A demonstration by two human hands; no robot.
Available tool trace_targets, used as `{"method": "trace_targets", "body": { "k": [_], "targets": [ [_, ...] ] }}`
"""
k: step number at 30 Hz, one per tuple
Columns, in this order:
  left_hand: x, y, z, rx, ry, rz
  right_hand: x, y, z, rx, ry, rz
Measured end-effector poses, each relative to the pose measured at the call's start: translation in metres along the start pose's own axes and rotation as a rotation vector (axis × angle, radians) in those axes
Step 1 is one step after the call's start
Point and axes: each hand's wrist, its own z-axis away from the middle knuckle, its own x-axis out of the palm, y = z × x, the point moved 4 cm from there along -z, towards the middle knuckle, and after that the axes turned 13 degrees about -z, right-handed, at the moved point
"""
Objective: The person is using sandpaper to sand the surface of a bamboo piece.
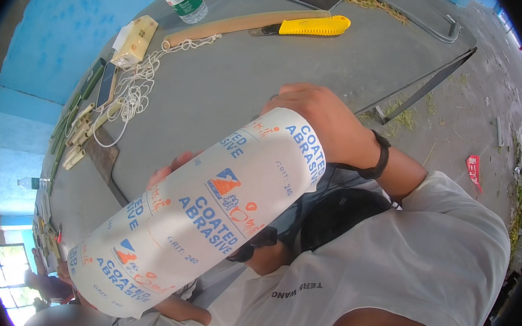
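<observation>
Sheet: a rolled sheet of sandpaper (pixel 197 209), white-backed with blue and orange print, is held up in the air above the grey worktop (pixel 235 84), tilted from lower left to upper right.
Right hand: the right hand (pixel 322 120) is wrapped over the roll's upper end, fingers closed on it.
Left hand: only fingertips of the left hand (pixel 168 170) are seen behind the roll's far edge — whether they are clamped cannot be told.
Step in hand: the sheet is judged to be in the midst of being rolled or unrolled between both hands.
Next move: a firm hold at both ends is called for, so the curl is kept from springing.
Nearby: a yellow utility knife (pixel 308 27), a curved wooden strip (pixel 242 23), white cord (pixel 136 87) — all well apart from the roll.
</observation>
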Motion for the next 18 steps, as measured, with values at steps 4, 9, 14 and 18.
{"method": "trace_targets", "body": {
  "k": [4,9,14,18],
  "targets": [
    [-0.0028,0.0002,0.0012,-0.011,0.023,-0.015,-0.0002,0.0003,0.0005,0.005,-0.006,0.000],
    [-0.0060,-0.0013,0.0034,-0.022,0.046,-0.028,0.0006,0.0002,-0.0003,0.013,-0.001,0.017],
    [-0.0077,-0.0019,0.0057,-0.042,0.071,-0.041,0.0000,-0.0026,0.0000,-0.013,0.023,0.005],
    [-0.0085,-0.0055,0.0064,-0.057,0.103,-0.052,0.0006,-0.0008,-0.0004,0.020,0.004,0.010]
  ]
}}
